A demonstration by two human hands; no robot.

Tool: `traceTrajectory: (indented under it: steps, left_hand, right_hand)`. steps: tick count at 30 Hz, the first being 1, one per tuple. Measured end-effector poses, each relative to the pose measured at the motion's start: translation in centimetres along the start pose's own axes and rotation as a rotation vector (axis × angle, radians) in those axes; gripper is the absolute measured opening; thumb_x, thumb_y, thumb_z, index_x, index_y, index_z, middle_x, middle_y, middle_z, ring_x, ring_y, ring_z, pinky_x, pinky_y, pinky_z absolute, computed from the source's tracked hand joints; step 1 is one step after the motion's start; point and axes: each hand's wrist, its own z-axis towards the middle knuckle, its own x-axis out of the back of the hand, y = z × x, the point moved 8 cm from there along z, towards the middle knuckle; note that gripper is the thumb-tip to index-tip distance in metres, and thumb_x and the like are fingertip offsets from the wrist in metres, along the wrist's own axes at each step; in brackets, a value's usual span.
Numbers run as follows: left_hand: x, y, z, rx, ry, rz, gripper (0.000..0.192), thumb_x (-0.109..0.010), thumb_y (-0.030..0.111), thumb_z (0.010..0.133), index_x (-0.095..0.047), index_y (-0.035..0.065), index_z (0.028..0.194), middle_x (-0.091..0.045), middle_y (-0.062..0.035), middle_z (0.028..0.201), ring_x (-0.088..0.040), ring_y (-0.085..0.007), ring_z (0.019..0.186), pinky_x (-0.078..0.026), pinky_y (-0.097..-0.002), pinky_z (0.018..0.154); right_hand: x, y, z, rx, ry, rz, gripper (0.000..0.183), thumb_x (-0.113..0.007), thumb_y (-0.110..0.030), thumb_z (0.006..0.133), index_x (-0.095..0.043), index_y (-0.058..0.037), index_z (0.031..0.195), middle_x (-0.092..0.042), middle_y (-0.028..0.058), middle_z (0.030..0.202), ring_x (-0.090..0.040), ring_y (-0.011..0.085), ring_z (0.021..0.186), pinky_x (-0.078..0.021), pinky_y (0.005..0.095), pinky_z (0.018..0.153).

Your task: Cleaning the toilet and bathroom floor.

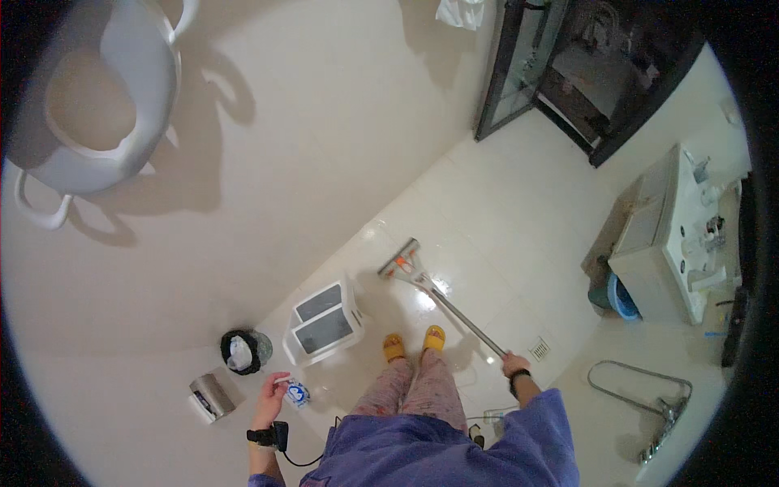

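Note:
My right hand point(516, 364) grips the grey metal handle of a squeeze-type mop point(467, 320). The handle slants away up and left. Its wide head point(400, 260), with orange parts, is down on the wet, shiny tiled floor point(499, 225). My left hand point(272, 397) is at the lower left, fingers bent, beside a blue-and-white printed packet or container point(297, 392). Whether the fingers hold this item or only overlap it in view cannot be told. Yellow slippers point(394, 347) are on my feet, just below the mop head.
A white two-step stool point(322, 325) with grey treads stands left of my feet. Beyond it are a black-lined bin point(241, 352) and a wall-mounted paper holder point(212, 395). At right are a floor drain point(539, 349), a washbasin cabinet point(648, 243), a blue basin point(622, 299) and a shower hose point(639, 372).

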Motion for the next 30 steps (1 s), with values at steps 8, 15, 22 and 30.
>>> traceTrajectory:
  steps: [8, 15, 22, 30]
  left_hand:
    - [0.4, -1.9, 5.0, -0.075, -0.137, -0.038, 0.021, -0.048, 0.009, 0.081, -0.05, 0.0084, 0.103, -0.052, 0.0001, 0.076, -0.044, -0.0058, 0.066, -0.036, -0.0193, 0.06]
    - [-0.5, -0.7, 5.7, -0.121, -0.174, 0.003, 0.022, -0.048, 0.01, 0.082, -0.049, 0.0051, 0.103, -0.053, -0.0002, 0.086, -0.047, -0.0075, 0.075, -0.037, -0.021, 0.069]
    - [-1.8, -0.3, 3.6, -0.153, -0.146, 0.042, 0.022, -0.047, 0.009, 0.081, -0.049, 0.0051, 0.103, -0.054, -0.0026, 0.086, -0.048, -0.0098, 0.075, -0.038, -0.0216, 0.069]
    - [-4.8, 1.7, -0.6, -0.066, -0.118, -0.031, 0.021, -0.046, 0.009, 0.082, -0.049, 0.007, 0.103, -0.051, -0.0014, 0.083, -0.044, -0.0075, 0.073, -0.037, -0.0218, 0.066]
  right_hand:
    - [-2.6, 23.8, -14.1, -0.274, -0.002, -0.247, 0.037, -0.04, -0.035, 0.082, -0.047, -0.0084, 0.108, -0.058, 0.0112, 0.095, -0.055, 0.0257, 0.09, -0.0436, 0.0403, 0.074]
    - [3.8, 21.9, -22.8, -0.509, 0.325, -0.121, 0.036, -0.049, -0.04, 0.078, -0.061, -0.0067, 0.086, -0.06, 0.0118, 0.083, -0.057, 0.0264, 0.082, -0.0447, 0.0353, 0.069]
    - [2.4, 13.3, -24.2, -0.245, 0.451, -0.046, 0.032, -0.043, -0.036, 0.081, -0.056, -0.0067, 0.078, -0.059, 0.0144, 0.07, -0.057, 0.0302, 0.068, -0.0433, 0.0424, 0.058]
    - [1.1, -3.5, -8.4, 0.097, 0.402, 0.064, 0.035, -0.039, -0.039, 0.082, -0.056, -0.008, 0.084, -0.061, 0.0113, 0.076, -0.059, 0.0276, 0.074, -0.0453, 0.039, 0.061]
